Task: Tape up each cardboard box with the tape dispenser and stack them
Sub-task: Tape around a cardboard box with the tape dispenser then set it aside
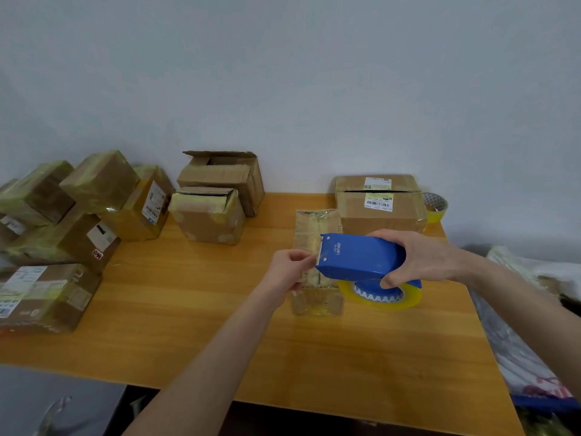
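Observation:
A blue tape dispenser point(361, 256) with a yellowish tape roll point(382, 295) is held in my right hand point(418, 258) above a small narrow cardboard box point(316, 231) wrapped in clear tape. My left hand point(289, 269) pinches the tape end at the dispenser's toothed edge, just over the box. A larger labelled box point(379, 204) stands behind, its top slit open. Two untaped boxes point(209, 215) point(226, 174) sit at the back centre. Several taped boxes point(100, 180) are piled at the left.
A spare tape roll point(435, 206) lies at the back right by the wall. The wooden table point(195, 309) ends close to me. A bag and fabric point(531, 325) crowd the right edge. A taped box point(44, 297) sits at the front left.

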Demonstrator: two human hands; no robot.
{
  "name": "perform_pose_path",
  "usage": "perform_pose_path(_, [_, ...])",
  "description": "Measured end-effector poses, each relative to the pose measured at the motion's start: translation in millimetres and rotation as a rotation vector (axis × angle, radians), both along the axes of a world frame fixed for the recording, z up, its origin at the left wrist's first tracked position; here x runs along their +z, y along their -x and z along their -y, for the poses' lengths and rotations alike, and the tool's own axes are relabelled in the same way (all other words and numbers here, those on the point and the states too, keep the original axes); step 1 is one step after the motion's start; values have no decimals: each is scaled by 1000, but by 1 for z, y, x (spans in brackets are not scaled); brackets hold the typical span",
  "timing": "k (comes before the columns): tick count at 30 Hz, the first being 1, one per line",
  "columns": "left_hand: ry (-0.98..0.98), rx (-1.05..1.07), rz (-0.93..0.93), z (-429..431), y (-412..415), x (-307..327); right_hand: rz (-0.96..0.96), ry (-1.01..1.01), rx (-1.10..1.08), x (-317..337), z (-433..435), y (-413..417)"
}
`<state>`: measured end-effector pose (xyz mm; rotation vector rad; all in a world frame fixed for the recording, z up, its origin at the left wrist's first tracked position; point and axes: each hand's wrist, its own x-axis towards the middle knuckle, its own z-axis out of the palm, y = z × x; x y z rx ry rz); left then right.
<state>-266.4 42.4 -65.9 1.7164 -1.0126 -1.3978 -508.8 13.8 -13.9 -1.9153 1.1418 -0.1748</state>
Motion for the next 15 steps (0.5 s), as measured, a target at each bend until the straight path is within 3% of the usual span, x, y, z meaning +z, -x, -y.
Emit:
perform_pose_path(4, [17, 77, -73, -3, 2, -1, -67, 70, -12, -4, 0, 0])
perform_pose_path(15, [114, 216, -171, -19, 0, -2, -28, 85, -8, 1, -12, 5])
